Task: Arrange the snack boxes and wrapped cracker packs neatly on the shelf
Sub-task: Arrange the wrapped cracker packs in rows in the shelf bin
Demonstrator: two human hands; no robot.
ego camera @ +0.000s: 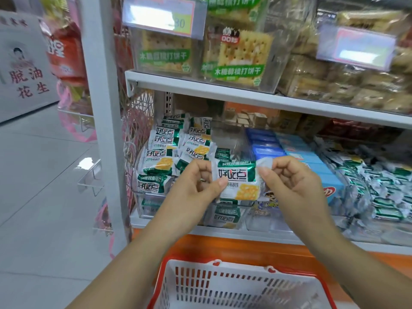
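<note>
A green-and-white wrapped cracker pack (237, 180) is held flat between both hands in front of the lower shelf. My left hand (196, 186) pinches its left edge with thumb and fingers. My right hand (289, 181) pinches the crimped right end. Behind it, several matching packs (176, 152) lie stacked in a clear bin (142, 197) at the shelf's left end. Blue snack boxes (296, 152) stand in rows to the right, behind my right hand.
A red-and-white shopping basket (240, 286) sits below my arms. More green packs (383, 188) are heaped at the right. The upper shelf (200, 85) carries clear bins of crackers with price tags. A white upright post (100, 108) stands left, with tiled floor beyond.
</note>
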